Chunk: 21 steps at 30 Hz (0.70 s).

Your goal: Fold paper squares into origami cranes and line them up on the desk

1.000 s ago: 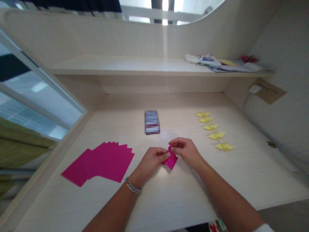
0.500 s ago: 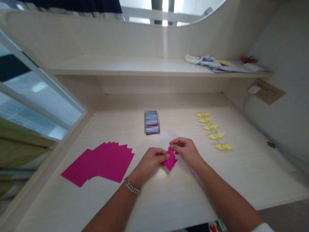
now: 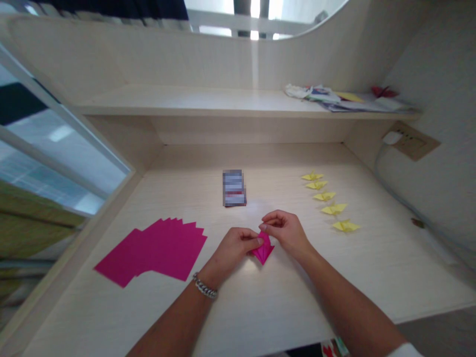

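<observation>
A small folded piece of pink origami paper [image 3: 264, 252] is held just above the desk, its point toward me. My left hand [image 3: 238, 244] pinches it from the left, thumb on top. At its far tip, the thumb and forefinger of my right hand [image 3: 284, 229] are closed on the paper; the tip itself is mostly hidden. To the left lies a fanned stack of flat pink paper squares [image 3: 167, 248]. Several yellow paper cranes [image 3: 334, 208] stand in a slanting row to the right of my right hand.
A small dark rectangular object [image 3: 234, 188], blurred out, lies beyond my hands. Papers [image 3: 357, 101] rest on the shelf [image 3: 186, 101] at the back. A white plug with a cable sits in the wall socket [image 3: 414, 141] at right.
The fingers of my right hand have shifted very slightly at the far tip of the folded pink paper. Everything else looks the same.
</observation>
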### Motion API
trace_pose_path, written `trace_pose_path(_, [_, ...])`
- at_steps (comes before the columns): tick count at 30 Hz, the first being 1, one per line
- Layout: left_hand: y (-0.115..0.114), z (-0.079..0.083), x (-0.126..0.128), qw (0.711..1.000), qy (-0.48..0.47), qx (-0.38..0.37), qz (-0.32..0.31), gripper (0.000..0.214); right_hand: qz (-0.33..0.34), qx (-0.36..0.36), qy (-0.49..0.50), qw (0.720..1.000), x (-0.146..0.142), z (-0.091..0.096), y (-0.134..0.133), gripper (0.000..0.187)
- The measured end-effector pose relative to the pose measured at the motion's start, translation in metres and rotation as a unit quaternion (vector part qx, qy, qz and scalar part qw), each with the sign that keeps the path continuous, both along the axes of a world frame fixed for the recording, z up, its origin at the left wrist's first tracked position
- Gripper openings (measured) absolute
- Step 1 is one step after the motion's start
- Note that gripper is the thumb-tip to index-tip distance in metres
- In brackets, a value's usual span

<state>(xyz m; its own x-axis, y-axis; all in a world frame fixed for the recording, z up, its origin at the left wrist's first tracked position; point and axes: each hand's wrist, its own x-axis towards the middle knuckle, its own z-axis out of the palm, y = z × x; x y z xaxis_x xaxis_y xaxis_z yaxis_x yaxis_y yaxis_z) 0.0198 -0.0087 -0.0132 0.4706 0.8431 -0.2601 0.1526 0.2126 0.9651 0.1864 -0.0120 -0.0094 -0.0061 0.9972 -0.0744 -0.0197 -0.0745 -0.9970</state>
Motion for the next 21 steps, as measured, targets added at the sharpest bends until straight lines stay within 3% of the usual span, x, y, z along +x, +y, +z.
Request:
trace_pose_path(6, [-0.001, 0.0, 0.001, 1.0, -0.019, -0.021, -0.001, 0.022, -0.008, 0.006, 0.027, 1.0, -0.001, 0.001, 0.002, 0.023])
trace_pose_path(10, [0.002, -0.003, 0.0, 0.998, -0.021, 0.01, 0.053, 0.028, 0.0, -0.006, 0.009, 1.0, 0.001, -0.004, 0.004, 0.029])
trace_pose_path(15, [0.003, 0.004, 0.001, 0.992, -0.017, 0.047, 0.118, 0.03, 0.066, -0.028, -0.006, 0.997, 0.0, -0.011, 0.004, 0.026])
trace_pose_path(21, [0.001, 0.004, 0.004, 0.99, -0.086, -0.005, 0.111, 0.034, 0.014, -0.027, 0.011, 0.999, -0.002, -0.007, 0.002, 0.02])
